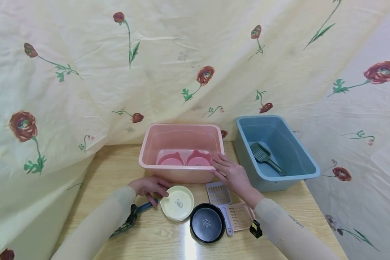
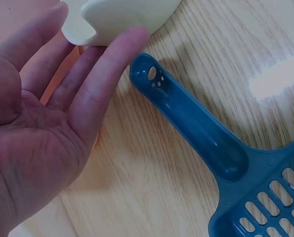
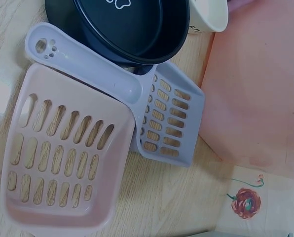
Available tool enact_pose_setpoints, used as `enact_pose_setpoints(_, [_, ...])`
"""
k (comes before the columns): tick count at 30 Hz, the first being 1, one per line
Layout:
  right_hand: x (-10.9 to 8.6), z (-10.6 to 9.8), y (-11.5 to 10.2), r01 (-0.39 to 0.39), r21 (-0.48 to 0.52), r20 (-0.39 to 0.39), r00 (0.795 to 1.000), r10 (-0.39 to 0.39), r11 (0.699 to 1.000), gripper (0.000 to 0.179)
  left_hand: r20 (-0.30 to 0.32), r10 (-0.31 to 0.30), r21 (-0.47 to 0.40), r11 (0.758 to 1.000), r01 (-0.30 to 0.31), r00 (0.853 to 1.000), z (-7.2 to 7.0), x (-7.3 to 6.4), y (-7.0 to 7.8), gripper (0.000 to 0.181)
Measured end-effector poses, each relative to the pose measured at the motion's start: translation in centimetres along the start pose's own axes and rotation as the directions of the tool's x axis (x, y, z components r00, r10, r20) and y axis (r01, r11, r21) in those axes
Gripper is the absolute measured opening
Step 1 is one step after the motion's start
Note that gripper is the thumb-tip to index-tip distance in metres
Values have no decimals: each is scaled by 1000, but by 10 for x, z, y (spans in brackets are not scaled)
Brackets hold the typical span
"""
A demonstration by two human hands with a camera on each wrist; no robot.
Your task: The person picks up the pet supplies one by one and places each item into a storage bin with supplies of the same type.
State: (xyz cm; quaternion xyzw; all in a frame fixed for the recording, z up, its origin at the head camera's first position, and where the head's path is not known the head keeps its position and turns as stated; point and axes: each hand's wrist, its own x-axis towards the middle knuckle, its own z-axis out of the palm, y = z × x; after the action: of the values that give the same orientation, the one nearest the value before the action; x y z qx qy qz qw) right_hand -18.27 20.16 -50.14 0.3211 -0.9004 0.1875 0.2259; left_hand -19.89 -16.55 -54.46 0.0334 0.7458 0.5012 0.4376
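My left hand (image 1: pixel 152 186) reaches to the left side of a cream cat-ear bowl (image 1: pixel 178 204) with a fish print, fingertips right at its rim. In the left wrist view its fingers are extended beside the bowl's wall, close to the handle of a blue litter scoop (image 2: pixel 196 128). My right hand (image 1: pixel 232 173) rests on the front right corner of a pink litter box (image 1: pixel 178 172), fairly straight fingers lying over the rim. Two pink cat-ear bowls sit inside that box, the left bowl (image 1: pixel 171 159) beside the right bowl (image 1: pixel 199 159).
A black bowl (image 1: pixel 208 223) with a paw print stands near the front. Beside it lie a lilac scoop (image 3: pixel 169 116) and a pale pink scoop (image 3: pixel 68 148). To the right stands a blue-grey litter box (image 1: pixel 287 151) holding a dark green scoop (image 1: pixel 263 156). Flowered cloth (image 1: pixel 169 54) hangs behind.
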Motion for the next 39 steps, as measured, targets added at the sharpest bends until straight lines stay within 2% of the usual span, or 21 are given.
enact_pose_setpoints(12, [1,-1,1,39,5,-35,999,-39,999,53,21,-44,40,998,43,999,10,1,4,52])
enact_pose_setpoints(20, [1,-2,0,34,0,-40,999,-34,999,46,-41,-48,79,996,51,998,19,4,8,48])
enact_pose_setpoints(29, [1,-2,0,20,-7,-24,1000,-20,1000,51,-67,-62,72,995,67,996,21,6,8,44])
enact_pose_setpoints(39, [0,-1,-1,-14,-7,-8,1000,14,1000,50,-118,-39,153,987,57,992,23,8,7,43])
